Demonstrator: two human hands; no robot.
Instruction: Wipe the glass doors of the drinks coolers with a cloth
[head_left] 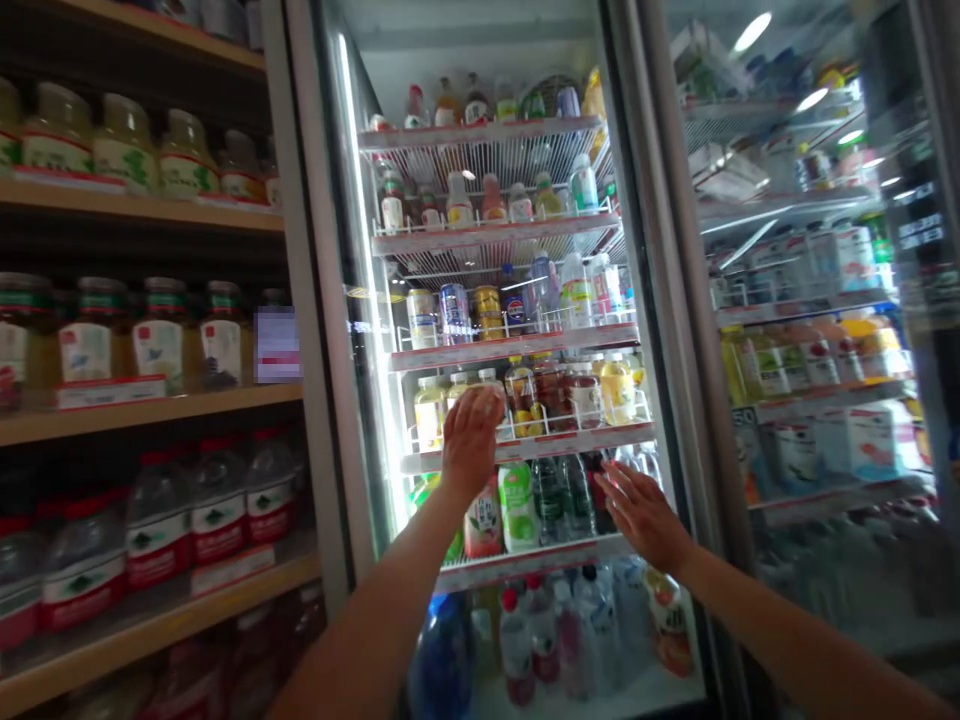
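My left hand (pixel 471 440) lies flat, fingers apart, on the yellow bottles (pixel 430 415), at 10 o'clock from my right hand (pixel 641 515), which is also spread and clasps nothing. Judgement: full, cold plastic, probably slick; grasp mid-body, not the cap.

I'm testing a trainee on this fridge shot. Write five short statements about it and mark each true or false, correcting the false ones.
1. The left hand is up at the fridge shelf with the pale yellow bottles. True.
2. The right hand grips a bottle. False: it is open with fingers spread and holds nothing.
3. The right hand is higher than the left hand. False: it is lower, one shelf down.
4. Wooden shelves left of the fridge carry jars. True.
5. The fridge stands bare. False: its shelves are packed with bottles and cans.
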